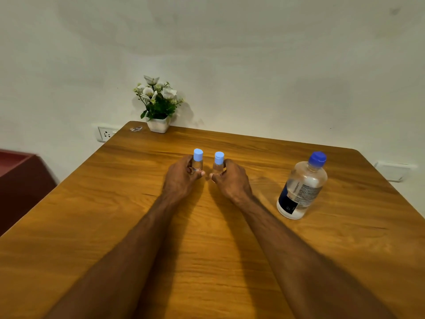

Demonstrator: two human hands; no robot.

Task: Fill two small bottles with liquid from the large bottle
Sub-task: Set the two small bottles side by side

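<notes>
Two small clear bottles with light blue caps stand upright side by side in the middle of the wooden table. My left hand grips the left small bottle and my right hand grips the right small bottle, fingers curled round each. Both caps are on. The large clear bottle with a dark blue cap and a dark label stands upright to the right, apart from my hands, and holds clear liquid.
A white pot of artificial white flowers stands at the table's far left corner against the wall, with a small scrap beside it. Wall sockets sit behind the table. A dark red cabinet stands to the left.
</notes>
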